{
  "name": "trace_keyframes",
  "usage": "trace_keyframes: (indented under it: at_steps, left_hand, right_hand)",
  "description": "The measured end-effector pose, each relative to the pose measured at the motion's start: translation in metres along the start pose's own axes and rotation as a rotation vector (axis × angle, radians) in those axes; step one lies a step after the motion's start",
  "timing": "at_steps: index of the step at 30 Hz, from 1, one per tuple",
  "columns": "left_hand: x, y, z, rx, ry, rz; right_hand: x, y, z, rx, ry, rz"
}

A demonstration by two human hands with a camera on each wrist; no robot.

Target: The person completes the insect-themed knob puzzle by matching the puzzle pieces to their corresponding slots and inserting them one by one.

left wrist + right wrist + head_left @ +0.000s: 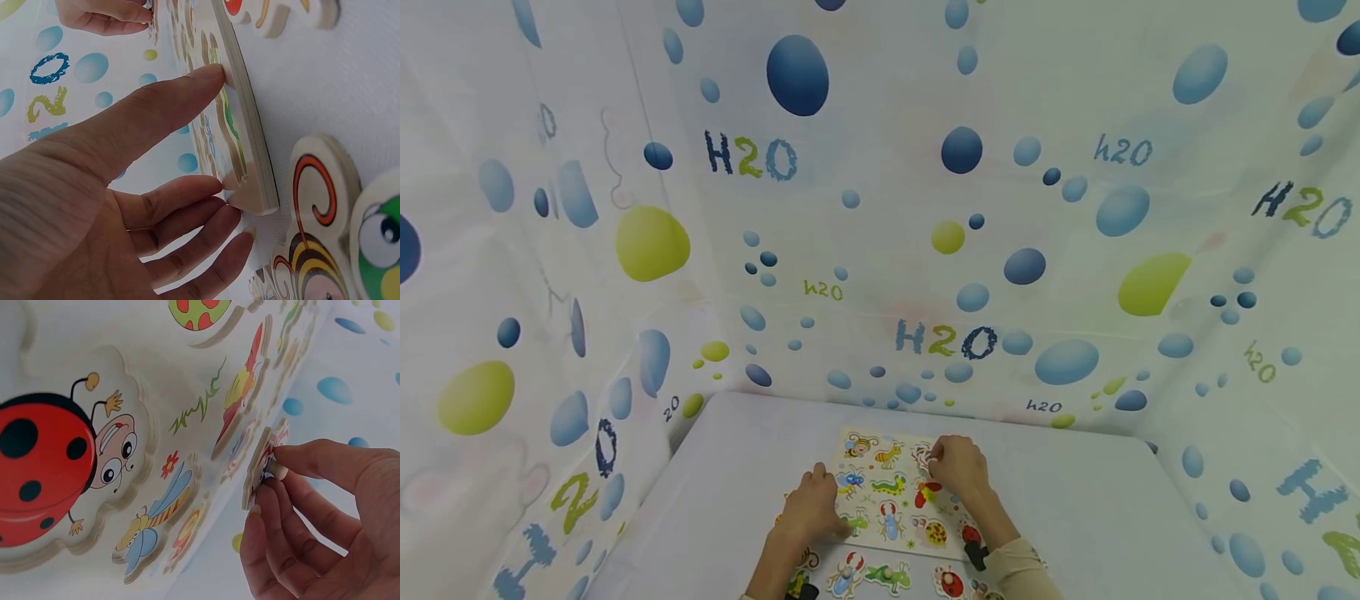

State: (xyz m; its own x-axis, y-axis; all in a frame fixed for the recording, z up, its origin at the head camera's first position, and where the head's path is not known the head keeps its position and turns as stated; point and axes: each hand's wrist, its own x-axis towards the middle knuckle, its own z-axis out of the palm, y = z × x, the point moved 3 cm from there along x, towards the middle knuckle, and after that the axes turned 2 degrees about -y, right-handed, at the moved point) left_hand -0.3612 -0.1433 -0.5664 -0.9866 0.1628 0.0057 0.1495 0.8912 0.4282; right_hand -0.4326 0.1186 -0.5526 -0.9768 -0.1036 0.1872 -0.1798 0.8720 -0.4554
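A wooden peg puzzle board with insect pictures in cut-out recesses lies on the table. At its left side rests my left hand; the thumb presses the board's face near the edge, and the loosely bent fingers touch its corner. My right hand is over the board's upper right part. Between thumb and fingers it pinches the small knob of a red-and-white puzzle piece, tilted and apart from the board in the right wrist view. The piece's picture is mostly hidden.
Loose knobbed pieces lie in front of the board, among them a blue beetle, a green grasshopper and a ladybug. More pieces lie by the left forearm. Sheets printed with bubbles enclose the white table.
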Motion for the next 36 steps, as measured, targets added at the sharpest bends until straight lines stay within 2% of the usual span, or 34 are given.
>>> trace_keyframes:
  at_steps: [14, 36]
  left_hand:
    - [0.0, 0.001, -0.001, -0.004, -0.003, -0.006]
    - [0.002, -0.001, 0.003, -0.001, 0.015, -0.003]
  right_hand:
    - [0.007, -0.003, 0.006, 0.0, 0.008, -0.043]
    - [0.014, -0.001, 0.017, -0.03, 0.0, -0.039]
